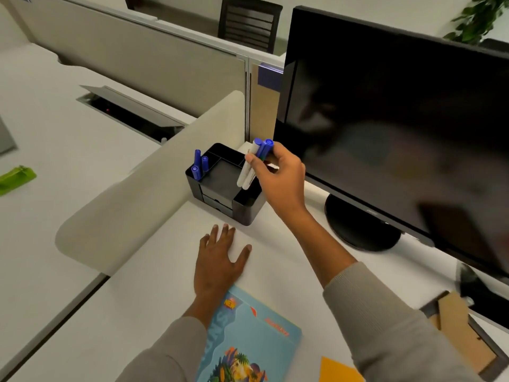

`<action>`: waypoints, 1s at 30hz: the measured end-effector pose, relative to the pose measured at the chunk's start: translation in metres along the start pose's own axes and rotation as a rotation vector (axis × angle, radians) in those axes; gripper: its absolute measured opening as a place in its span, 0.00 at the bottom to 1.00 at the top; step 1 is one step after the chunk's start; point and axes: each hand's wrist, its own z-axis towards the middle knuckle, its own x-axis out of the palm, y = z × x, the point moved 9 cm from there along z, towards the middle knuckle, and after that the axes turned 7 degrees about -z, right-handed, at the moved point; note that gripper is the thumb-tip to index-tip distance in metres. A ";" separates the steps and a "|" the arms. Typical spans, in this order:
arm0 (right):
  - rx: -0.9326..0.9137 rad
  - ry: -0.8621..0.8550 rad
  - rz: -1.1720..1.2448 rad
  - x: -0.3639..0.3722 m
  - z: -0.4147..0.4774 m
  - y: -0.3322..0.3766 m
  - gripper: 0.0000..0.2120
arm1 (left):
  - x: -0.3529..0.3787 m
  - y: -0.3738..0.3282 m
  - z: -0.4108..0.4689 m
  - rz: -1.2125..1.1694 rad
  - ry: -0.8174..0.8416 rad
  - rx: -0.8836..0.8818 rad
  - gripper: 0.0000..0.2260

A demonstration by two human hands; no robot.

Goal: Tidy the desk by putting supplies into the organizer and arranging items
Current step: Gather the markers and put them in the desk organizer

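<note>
A black desk organizer [220,186] stands at the back left of the white desk, against the beige divider. Three blue-capped pens [199,166] stand upright in its left rear compartment. My right hand [278,177] holds a bunch of white markers with blue caps [252,166] over the organizer's right side, their lower ends pointing down into the front right compartment. My left hand [219,257] lies flat on the desk in front of the organizer, fingers spread, holding nothing.
A black monitor [399,128] on a round stand [360,227] fills the right. A light-blue picture book [248,343] lies near my left wrist, an orange sheet [336,370] beside it, a cardboard piece [457,323] at right. A green item [15,179] lies on the neighbouring desk.
</note>
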 end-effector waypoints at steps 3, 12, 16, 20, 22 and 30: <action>-0.015 -0.026 -0.006 0.019 0.024 0.003 0.10 | 0.000 -0.002 0.001 0.033 -0.009 0.019 0.32; 0.006 -0.042 0.067 0.080 0.057 -0.012 0.05 | 0.002 -0.003 0.003 0.064 0.007 0.028 0.33; 0.060 0.007 0.079 0.101 0.058 -0.027 0.07 | 0.004 -0.001 0.004 0.073 -0.001 0.025 0.33; 0.128 0.069 0.053 0.113 0.053 -0.043 0.08 | 0.005 0.000 0.005 0.083 0.006 0.025 0.33; 0.165 0.070 0.034 0.114 0.050 -0.051 0.08 | 0.005 0.000 0.005 0.082 0.004 0.024 0.33; 0.272 0.070 -0.027 0.120 0.041 -0.062 0.07 | 0.005 0.000 0.004 0.072 0.010 0.025 0.34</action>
